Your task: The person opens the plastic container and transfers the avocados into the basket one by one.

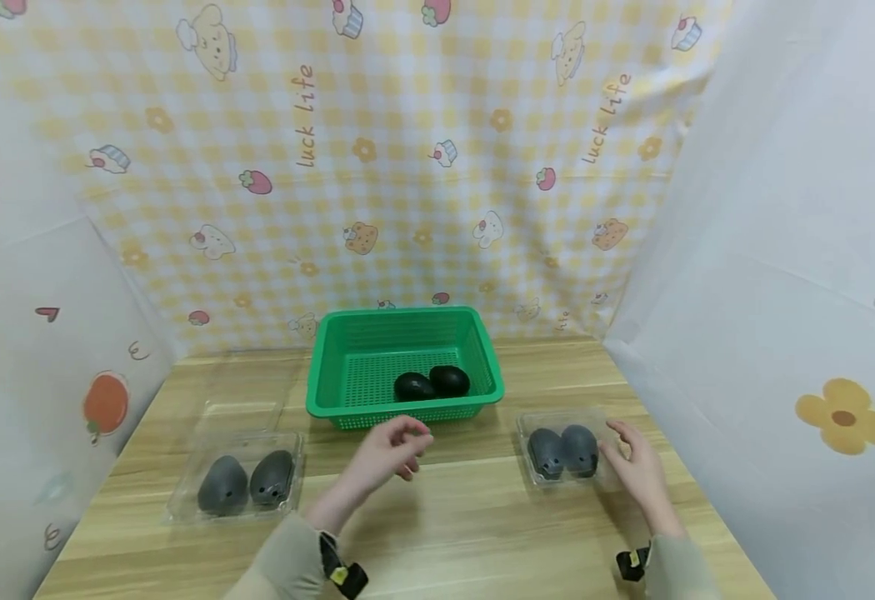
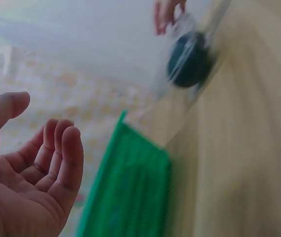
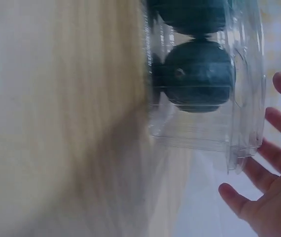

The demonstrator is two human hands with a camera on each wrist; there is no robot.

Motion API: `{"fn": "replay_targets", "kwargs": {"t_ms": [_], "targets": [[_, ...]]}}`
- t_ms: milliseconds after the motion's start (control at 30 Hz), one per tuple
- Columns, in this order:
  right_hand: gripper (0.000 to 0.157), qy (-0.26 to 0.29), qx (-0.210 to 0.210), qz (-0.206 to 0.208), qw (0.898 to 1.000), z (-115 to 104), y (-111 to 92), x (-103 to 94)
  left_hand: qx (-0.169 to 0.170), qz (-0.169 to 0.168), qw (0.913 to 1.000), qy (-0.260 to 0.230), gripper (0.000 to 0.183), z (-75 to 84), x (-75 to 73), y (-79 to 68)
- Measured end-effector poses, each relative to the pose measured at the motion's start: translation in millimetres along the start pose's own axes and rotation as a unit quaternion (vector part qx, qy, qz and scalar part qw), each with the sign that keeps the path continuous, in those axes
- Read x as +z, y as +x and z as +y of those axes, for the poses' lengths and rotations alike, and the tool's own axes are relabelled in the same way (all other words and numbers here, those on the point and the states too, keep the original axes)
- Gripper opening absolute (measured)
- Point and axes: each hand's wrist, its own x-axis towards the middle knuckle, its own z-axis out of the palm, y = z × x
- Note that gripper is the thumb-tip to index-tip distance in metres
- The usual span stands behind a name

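My left hand (image 1: 390, 450) hovers in front of the green basket (image 1: 406, 412), holding nothing, its fingers loosely bent. Two shiny black egg-shaped things, like avocados (image 1: 449, 381), lie in that basket. At the right, my right hand (image 1: 636, 467) is beside a clear plastic box (image 3: 194, 140) with two dark grey egg-shaped things (image 3: 198, 76) inside. Its fingers are spread at the box's lid edge in the right wrist view; whether they touch it I cannot tell. The lid appears to be down on this box.
On the left stands another clear plastic box (image 1: 298, 479), its lid folded back, with two dark egg-shaped things (image 1: 223, 486) inside. All rest on a wood-grain table (image 1: 475, 525). A patterned cloth (image 1: 407, 192) hangs behind, and pale sheets stand at both sides.
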Motion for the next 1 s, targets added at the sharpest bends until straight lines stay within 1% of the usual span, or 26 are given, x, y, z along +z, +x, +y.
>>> {"fn": "replay_targets", "kwargs": {"t_ms": [67, 167, 267, 333, 400, 533, 667, 800, 1000], "targets": [[0.05, 0.004, 0.02, -0.007, 1.0, 2, 5, -2.0, -0.012, -0.028, 0.9989, -0.034, 0.029, -8.3, 18.0, 5.5], [0.057, 0.027, 0.067, -0.036, 0.997, 2, 13, -5.1, -0.038, -0.05, 0.9935, -0.095, 0.036, -22.1, 40.9, 15.5], [0.064, 0.055, 0.112, -0.066, 0.99, 6, 19, -5.9, -0.069, -0.05, 0.9862, -0.142, 0.042, -35.9, 60.5, 26.1], [0.066, 0.071, 0.13, -0.078, 0.986, 9, 22, -5.1, -0.084, -0.046, 0.9823, -0.161, 0.045, -44.0, 70.9, 31.8], [0.064, 0.082, 0.141, -0.086, 0.983, 11, 23, -3.7, -0.092, -0.04, 0.98, -0.172, 0.045, -52.1, 79.3, 36.4], [0.06, 0.111, 0.155, -0.1, 0.977, 14, 23, -0.8, -0.097, -0.033, 0.9765, -0.19, 0.045, -65.5, 91.7, 41.2], [0.058, 0.141, 0.161, -0.103, 0.971, 16, 23, 1.9, -0.105, -0.03, 0.973, -0.203, 0.048, -75.6, 99.5, 43.0], [0.056, 0.152, 0.15, -0.102, 0.971, 15, 23, 4.8, -0.117, -0.029, 0.9709, -0.207, 0.053, -82.5, 103.1, 43.3], [0.056, 0.168, 0.146, -0.1, 0.97, 8, 22, 13.6, -0.125, -0.027, 0.9697, -0.208, 0.057, -86.5, 104.9, 42.4]]}}
